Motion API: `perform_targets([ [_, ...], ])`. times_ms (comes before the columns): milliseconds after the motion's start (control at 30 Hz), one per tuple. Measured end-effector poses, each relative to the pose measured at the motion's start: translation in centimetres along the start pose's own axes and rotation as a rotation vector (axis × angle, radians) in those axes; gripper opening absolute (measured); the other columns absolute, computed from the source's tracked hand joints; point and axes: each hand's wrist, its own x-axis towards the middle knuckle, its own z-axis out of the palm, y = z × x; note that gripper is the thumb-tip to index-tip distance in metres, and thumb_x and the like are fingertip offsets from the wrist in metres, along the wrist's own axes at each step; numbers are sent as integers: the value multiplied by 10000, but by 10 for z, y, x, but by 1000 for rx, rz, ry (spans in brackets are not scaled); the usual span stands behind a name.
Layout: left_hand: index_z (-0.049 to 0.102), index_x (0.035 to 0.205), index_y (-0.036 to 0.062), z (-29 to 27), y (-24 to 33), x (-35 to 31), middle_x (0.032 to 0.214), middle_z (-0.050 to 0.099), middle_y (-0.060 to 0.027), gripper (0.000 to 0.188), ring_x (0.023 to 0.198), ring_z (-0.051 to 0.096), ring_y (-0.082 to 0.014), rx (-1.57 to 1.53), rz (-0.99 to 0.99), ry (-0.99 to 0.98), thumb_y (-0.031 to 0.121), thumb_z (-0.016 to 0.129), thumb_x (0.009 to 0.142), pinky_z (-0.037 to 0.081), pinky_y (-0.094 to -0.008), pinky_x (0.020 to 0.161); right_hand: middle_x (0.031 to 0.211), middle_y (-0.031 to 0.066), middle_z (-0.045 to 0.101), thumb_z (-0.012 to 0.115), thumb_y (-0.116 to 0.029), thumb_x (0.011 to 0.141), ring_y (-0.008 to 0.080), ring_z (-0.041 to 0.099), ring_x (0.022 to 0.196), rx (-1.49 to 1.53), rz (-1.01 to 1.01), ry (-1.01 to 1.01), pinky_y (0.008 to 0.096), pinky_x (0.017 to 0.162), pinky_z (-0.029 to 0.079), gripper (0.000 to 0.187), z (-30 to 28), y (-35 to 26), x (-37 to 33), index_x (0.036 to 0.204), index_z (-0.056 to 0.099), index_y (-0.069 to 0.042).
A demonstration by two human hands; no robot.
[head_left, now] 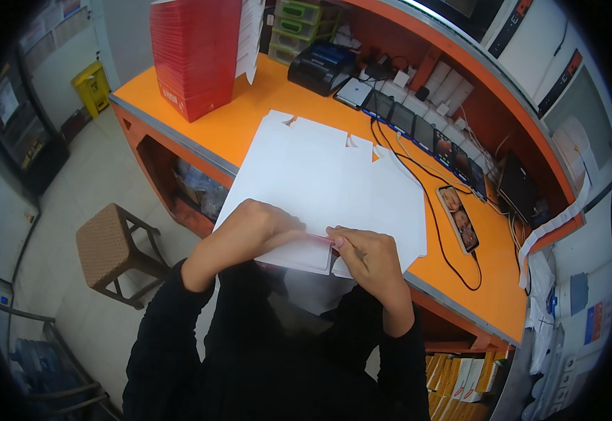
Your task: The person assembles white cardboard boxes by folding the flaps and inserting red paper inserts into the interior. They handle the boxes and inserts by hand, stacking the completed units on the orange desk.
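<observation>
A white flat cardboard box blank (313, 168) with notched far edges lies on the orange counter, reaching over its near edge toward me. Its near flap (299, 254) is bent along a crease, with a bit of red showing at the fold. My left hand (260, 223) is closed on the crease from the left, its fingertips partly hidden and slightly blurred. From the right, my right hand (369, 256) pinches the flap's corner between thumb and fingers. Both hands are close together at the near edge of the blank.
On the orange counter (278, 77) stand a tall stack of nested red boxes (192, 59) and a black printer (322, 67). A row of phones (425, 133), a cabled phone (458, 219) and black cables line the right. A brown stool (109, 242) stands left.
</observation>
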Motion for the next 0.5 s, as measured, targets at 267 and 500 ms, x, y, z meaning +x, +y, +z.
perform_targets([
  [267,724,892,11,1,-1,0,895,714,-121,213,821,694,-252,-4,-1,12,214,676,848,532,-316,760,837,175,691,577,-162,876,274,669,685,54,51,-7,309,645,518,219,-1,0,5,930,710,3],
  [500,725,877,9,2,-3,-1,889,716,-113,207,857,696,-248,0,13,20,209,682,843,536,-322,786,867,200,704,573,-110,869,214,690,708,59,57,-30,276,657,523,207,-3,1,8,944,715,21],
])
